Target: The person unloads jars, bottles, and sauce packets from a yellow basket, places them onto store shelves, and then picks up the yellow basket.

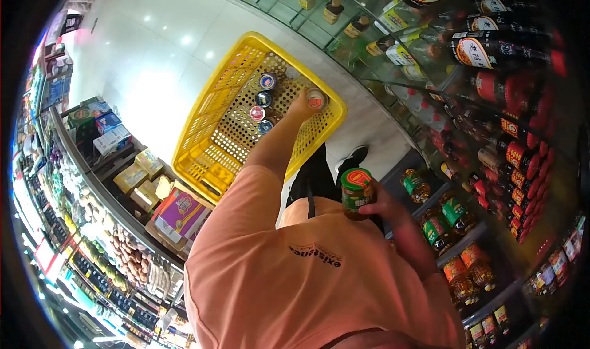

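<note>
My left hand (302,106) reaches into a yellow plastic shopping basket (335,112) with perforated walls. Its fingers are closed around a jar (316,98) with a pale, reddish lid, inside the basket by its right end. Beside it in the basket stand several jars with blue, dark and red lids, among them a red-lidded jar (257,113) and a blue-lidded jar (267,81). Near my waist, my right hand (382,205) grips a glass jar (356,195) with a green and red lid, held upright. The fingers on its far side are hidden.
Glass shelves with dark sauce bottles (485,49) rise on the right. Lower down there are oil bottles (455,207). At left, a display counter holds boxes (181,215) and small cartons (112,139). My shoe (353,158) is on the shiny floor (147,60).
</note>
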A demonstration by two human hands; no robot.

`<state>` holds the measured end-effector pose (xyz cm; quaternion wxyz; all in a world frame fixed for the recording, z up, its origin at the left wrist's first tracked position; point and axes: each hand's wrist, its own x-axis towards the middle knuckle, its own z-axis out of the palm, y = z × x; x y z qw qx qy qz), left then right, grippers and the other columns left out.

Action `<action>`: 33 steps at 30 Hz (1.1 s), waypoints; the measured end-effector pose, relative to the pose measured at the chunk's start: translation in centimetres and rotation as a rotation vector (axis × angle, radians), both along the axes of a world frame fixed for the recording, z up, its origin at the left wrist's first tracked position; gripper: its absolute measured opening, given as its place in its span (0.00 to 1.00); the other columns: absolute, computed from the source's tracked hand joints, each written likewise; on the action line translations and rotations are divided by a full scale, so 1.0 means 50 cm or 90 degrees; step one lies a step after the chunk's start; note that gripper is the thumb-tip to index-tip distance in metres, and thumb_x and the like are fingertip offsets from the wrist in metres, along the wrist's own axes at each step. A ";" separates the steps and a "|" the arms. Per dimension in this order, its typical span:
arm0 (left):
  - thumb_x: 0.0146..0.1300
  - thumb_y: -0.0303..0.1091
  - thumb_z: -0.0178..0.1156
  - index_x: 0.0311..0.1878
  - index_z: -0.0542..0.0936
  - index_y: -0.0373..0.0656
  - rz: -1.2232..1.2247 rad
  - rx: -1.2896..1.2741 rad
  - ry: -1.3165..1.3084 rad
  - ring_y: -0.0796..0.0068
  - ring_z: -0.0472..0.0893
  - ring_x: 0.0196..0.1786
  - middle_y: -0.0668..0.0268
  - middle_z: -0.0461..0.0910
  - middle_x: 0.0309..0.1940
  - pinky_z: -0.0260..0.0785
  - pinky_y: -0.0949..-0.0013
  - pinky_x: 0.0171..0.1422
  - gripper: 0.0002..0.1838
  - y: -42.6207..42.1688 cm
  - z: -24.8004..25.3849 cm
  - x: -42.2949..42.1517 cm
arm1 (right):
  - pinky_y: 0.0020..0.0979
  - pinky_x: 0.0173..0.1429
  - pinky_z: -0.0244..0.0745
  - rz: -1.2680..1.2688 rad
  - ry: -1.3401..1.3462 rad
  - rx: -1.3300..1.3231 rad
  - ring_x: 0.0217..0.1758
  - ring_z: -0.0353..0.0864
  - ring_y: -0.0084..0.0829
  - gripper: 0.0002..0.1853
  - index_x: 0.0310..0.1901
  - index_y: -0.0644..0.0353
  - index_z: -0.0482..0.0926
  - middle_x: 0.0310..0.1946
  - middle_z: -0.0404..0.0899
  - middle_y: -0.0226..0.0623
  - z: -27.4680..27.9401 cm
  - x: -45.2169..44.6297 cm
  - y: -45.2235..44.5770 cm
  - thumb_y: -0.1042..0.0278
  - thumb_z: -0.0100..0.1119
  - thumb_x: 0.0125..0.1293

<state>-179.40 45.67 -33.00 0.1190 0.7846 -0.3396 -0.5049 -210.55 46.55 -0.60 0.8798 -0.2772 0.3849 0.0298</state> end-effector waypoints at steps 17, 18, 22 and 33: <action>0.52 0.52 0.78 0.80 0.59 0.56 -0.133 0.055 -0.163 0.48 0.77 0.67 0.52 0.65 0.76 0.74 0.52 0.68 0.55 0.066 0.049 0.016 | 0.36 0.72 0.70 -0.016 -0.019 -0.049 0.65 0.76 0.29 0.47 0.72 0.60 0.65 0.62 0.76 0.34 -0.028 -0.081 0.028 0.69 0.79 0.49; 0.50 0.49 0.79 0.81 0.55 0.59 -0.197 0.046 -0.232 0.46 0.76 0.69 0.52 0.58 0.79 0.75 0.50 0.68 0.58 0.066 0.049 0.012 | 0.36 0.72 0.70 -0.033 -0.022 -0.040 0.65 0.76 0.30 0.47 0.72 0.60 0.65 0.62 0.76 0.34 -0.034 -0.081 0.030 0.69 0.79 0.49; 0.46 0.42 0.82 0.81 0.54 0.68 -0.317 0.037 -0.326 0.46 0.74 0.71 0.53 0.53 0.81 0.75 0.47 0.68 0.61 0.060 0.057 0.004 | 0.36 0.72 0.70 -0.040 -0.013 -0.010 0.65 0.76 0.30 0.47 0.72 0.61 0.64 0.62 0.76 0.34 -0.042 -0.083 0.031 0.67 0.79 0.49; 0.43 0.56 0.82 0.77 0.67 0.56 -0.055 -0.144 -0.190 0.51 0.78 0.66 0.52 0.70 0.69 0.76 0.54 0.66 0.56 0.124 0.180 0.052 | 0.35 0.73 0.68 -0.041 0.005 -0.058 0.66 0.76 0.31 0.49 0.73 0.64 0.64 0.62 0.76 0.36 -0.029 -0.052 0.032 0.65 0.77 0.47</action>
